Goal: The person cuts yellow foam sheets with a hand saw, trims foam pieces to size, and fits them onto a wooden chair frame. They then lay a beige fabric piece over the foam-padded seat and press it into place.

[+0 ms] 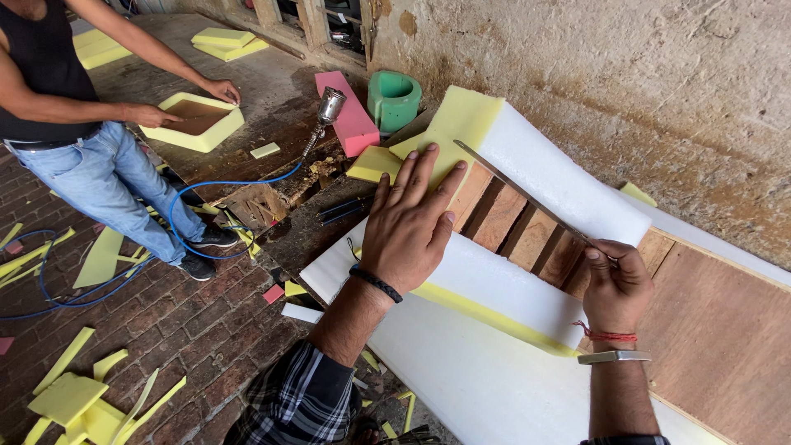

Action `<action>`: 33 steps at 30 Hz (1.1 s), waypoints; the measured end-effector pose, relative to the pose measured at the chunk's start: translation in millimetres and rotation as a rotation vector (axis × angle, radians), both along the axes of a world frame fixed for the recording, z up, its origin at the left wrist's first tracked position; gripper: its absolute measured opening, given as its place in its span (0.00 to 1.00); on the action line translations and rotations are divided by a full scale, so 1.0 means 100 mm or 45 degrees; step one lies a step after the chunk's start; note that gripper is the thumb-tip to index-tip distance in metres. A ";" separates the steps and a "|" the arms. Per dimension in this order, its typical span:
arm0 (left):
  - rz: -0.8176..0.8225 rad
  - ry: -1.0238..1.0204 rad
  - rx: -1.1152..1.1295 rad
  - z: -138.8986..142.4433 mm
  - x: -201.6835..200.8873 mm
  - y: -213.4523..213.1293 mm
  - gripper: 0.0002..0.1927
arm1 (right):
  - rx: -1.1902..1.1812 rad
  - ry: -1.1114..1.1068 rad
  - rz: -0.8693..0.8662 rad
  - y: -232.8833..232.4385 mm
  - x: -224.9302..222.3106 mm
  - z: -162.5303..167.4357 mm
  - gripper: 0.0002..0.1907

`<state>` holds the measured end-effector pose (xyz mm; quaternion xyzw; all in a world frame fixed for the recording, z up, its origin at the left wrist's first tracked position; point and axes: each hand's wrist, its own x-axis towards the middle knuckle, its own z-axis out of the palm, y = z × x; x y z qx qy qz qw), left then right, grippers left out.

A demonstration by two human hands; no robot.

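foam sheet (494, 272) mid-cut; left hand (408, 227) pressing flat, fingers spread; right hand (614, 284) gripping long blade (519, 194); next needs steady slicing along frame.

A rough plastered wall (626, 74), stained brown and patchy, is seen along the upper right, lit by daylight. Timber posts (313, 18) are set at its far end. The floor (173, 321) is laid in dark red brick and is littered with yellow foam offcuts (70, 395); a blue hose (74, 292) is looped across it. A low dark desk (272, 107), worn and glue-stained, is placed against the wall. Yellow foam slabs (224, 41) are stacked at its far end, and a green plastic tub (394, 99) stands beside a pink block (350, 111).
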<state>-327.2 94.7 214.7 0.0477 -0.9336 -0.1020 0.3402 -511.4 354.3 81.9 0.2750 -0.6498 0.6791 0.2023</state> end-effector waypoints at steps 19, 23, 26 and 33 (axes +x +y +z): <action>-0.046 0.052 0.074 -0.05 0.01 -0.03 0.27 | -0.007 -0.108 0.059 0.34 -0.04 -0.17 0.05; -0.044 0.153 0.101 -0.13 -0.03 -0.17 0.24 | -0.060 -0.124 0.217 0.17 0.10 -0.36 0.05; 0.104 0.206 0.040 -0.25 -0.03 -0.28 0.27 | -0.032 -0.178 0.345 -0.14 0.20 -0.53 0.04; 0.079 0.101 0.557 -0.81 0.40 -0.73 0.47 | -0.052 -0.141 0.726 -0.79 0.45 -1.12 0.03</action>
